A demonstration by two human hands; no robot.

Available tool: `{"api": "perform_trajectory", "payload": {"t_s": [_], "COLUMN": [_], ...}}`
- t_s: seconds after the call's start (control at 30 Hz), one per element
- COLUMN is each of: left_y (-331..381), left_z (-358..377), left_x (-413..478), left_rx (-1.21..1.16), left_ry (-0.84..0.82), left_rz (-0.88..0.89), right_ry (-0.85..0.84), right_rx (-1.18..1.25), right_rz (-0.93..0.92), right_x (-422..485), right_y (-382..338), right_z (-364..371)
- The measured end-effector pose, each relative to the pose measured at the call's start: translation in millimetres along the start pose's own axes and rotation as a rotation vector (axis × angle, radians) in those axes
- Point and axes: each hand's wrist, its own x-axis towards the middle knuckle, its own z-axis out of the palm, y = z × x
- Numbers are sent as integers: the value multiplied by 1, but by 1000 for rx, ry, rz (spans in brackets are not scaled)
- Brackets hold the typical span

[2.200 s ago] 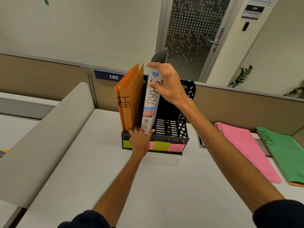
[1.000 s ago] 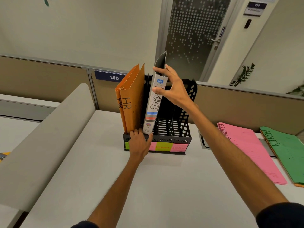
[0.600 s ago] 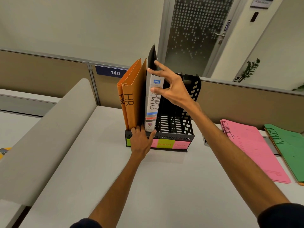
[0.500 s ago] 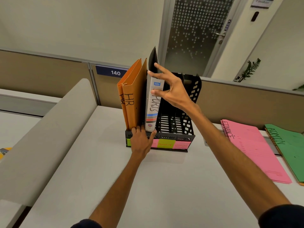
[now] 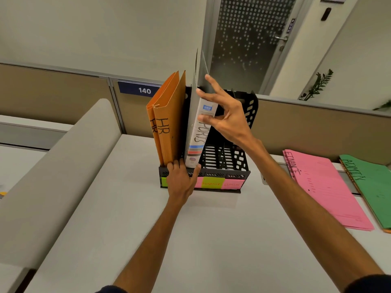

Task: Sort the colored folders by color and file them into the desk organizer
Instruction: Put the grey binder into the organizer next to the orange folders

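Note:
A black desk organizer (image 5: pixel 243 166) stands at the back of the desk with coloured labels (image 5: pixel 212 183) along its front. Two orange folders (image 5: pixel 169 115), one marked HR, stand in its leftmost slot. A grey binder (image 5: pixel 196 144) with a white spine stands upright in the slot beside them. My right hand (image 5: pixel 228 119) touches the binder's top with spread fingertips, thumb on the spine. My left hand (image 5: pixel 179 180) rests flat on the organizer's front edge, fingers at the foot of the orange folders. A pink folder (image 5: pixel 323 187) and a green folder (image 5: pixel 372 185) lie flat to the right.
A padded grey divider (image 5: pixel 53 166) runs along the desk's left side. A tan partition (image 5: pixel 317 132) with a "140" sign stands right behind the organizer. The organizer's right-hand slots hold nothing. Bare desk surface (image 5: pixel 190 240) stretches in front of me.
The binder has gone from leaning right to standing upright against the orange folders. My right hand's grip on its top has loosened into spread fingertips. My left hand has stayed put.

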Motion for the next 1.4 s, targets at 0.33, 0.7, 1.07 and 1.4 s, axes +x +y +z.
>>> {"api": "perform_trajectory", "payload": {"t_s": [0.33,0.7,1.07,1.4], "left_y": [-3,-19,-28,-24], "left_z": [4,-1,-1,-3], "left_x": [2,15,17,15], "left_rx": [-28,-44,-11,-56], "left_ry": [-6,-16,-77,-43], "left_rz": [-2,69,116,113], "right_ry": [-70,-53,-48,-86], "right_rx": [-11,-6,22,7], "right_rz": [94,219,226,200], "right_x": [10,-19,-25,-31], "right_y": [11,41,45,41], "right_z": [7,65,64,60]}}
